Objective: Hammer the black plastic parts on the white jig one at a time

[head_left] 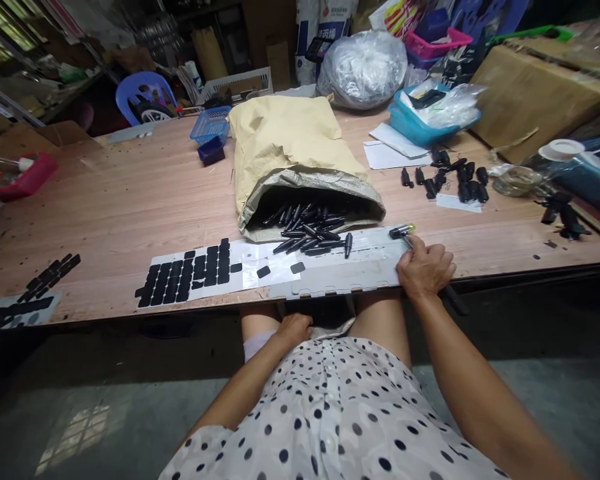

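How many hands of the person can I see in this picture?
2. The left hand rests on the left thigh below the table; the right hand lies on the white sheet at the table's front edge, holding a dark-handled tool. No other hands show.

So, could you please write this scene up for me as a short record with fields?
right hand: grips black-handled tool, resting on white sheet
left hand: below the table; grip unclear
sack: lying open, black parts spilling out
black pads: rows on sheet's left end
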`<state>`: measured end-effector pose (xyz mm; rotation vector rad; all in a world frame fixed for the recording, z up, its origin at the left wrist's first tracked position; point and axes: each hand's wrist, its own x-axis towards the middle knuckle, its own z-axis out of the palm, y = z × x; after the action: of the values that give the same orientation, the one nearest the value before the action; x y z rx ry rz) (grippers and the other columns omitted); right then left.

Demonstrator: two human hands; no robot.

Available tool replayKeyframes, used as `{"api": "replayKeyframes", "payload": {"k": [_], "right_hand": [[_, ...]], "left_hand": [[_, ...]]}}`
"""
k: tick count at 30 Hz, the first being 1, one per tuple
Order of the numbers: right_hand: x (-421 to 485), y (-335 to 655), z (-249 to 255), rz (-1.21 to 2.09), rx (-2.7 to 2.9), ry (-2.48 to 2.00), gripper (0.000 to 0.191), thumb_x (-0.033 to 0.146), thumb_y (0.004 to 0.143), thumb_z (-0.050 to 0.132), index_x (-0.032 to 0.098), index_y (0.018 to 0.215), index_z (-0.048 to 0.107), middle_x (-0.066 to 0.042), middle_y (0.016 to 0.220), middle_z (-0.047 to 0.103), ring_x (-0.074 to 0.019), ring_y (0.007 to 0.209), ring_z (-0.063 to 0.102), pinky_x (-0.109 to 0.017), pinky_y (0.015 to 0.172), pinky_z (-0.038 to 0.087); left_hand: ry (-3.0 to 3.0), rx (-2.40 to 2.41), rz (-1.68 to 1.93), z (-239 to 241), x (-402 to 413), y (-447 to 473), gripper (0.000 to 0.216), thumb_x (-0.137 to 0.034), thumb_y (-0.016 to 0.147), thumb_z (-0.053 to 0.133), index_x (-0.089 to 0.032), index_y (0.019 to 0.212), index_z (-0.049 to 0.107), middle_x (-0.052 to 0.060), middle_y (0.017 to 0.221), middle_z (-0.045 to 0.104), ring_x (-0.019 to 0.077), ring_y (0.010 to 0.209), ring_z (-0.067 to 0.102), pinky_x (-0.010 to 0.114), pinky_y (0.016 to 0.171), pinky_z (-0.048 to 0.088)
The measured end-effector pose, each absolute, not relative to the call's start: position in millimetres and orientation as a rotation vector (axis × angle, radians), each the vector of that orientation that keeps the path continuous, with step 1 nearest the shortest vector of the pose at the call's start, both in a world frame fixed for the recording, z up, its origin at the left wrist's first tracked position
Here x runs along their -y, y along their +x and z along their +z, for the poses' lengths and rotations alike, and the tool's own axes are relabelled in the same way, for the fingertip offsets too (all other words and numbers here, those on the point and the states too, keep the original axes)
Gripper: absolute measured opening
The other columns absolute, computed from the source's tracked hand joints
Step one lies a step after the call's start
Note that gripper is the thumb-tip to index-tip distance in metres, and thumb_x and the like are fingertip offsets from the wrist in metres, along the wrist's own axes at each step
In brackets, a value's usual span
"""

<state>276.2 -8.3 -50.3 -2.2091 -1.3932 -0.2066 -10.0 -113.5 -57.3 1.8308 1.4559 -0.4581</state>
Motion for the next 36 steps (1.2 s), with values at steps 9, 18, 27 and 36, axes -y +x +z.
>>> {"api": "replayKeyframes", "payload": {"k": [9, 18, 27, 36], "right_hand": [[9, 275, -50, -0.243, 1.411, -2.221, 0.037, 0.023, 0.092, 0.051, 0.023, 0.120, 0.075, -0.012, 0.100, 0.055, -0.0258, 0.091, 0.044, -0.036, 0.072, 0.024], [7, 275, -50, -0.217, 1.432, -2.236, 0.038, 0.025, 0.092, 0.051, 0.023, 0.122, 0.074, -0.013, 0.101, 0.056, -0.0285, 0.094, 0.046, -0.037, 0.074, 0.027], [7, 273, -47, -0.229, 1.433, -2.273, 0.037, 0.025, 0.091, 0.053, 0.024, 0.123, 0.073, -0.013, 0.101, 0.056, -0.0288, 0.095, 0.046, -0.037, 0.076, 0.030], [8, 272, -45, -0.189, 1.440, -2.291, 0.040, 0.026, 0.095, 0.049, 0.023, 0.127, 0.072, -0.013, 0.102, 0.057, -0.0287, 0.097, 0.047, -0.037, 0.076, 0.030]], "left_hand": [[1.941, -1.474, 0.762, 0, 39, -52, 0.020, -0.029, 0.097, 0.061, -0.023, 0.102, 0.078, 0.005, 0.100, 0.078, 0.0188, 0.088, 0.071, 0.032, 0.083, 0.057], [2.019, -1.866, 0.703, -29, -29, -81, 0.020, -0.013, 0.084, 0.070, -0.024, 0.099, 0.078, 0.004, 0.094, 0.068, 0.0252, 0.099, 0.065, 0.040, 0.095, 0.055], [2.026, -1.769, 0.868, -15, 8, -69, 0.018, -0.023, 0.087, 0.072, -0.027, 0.103, 0.077, 0.003, 0.097, 0.070, 0.0241, 0.096, 0.062, 0.037, 0.087, 0.054], [2.013, -1.536, 0.646, -30, 22, -3, 0.020, -0.021, 0.083, 0.077, -0.029, 0.101, 0.079, 0.002, 0.094, 0.070, 0.0242, 0.097, 0.060, 0.041, 0.093, 0.052]]}}
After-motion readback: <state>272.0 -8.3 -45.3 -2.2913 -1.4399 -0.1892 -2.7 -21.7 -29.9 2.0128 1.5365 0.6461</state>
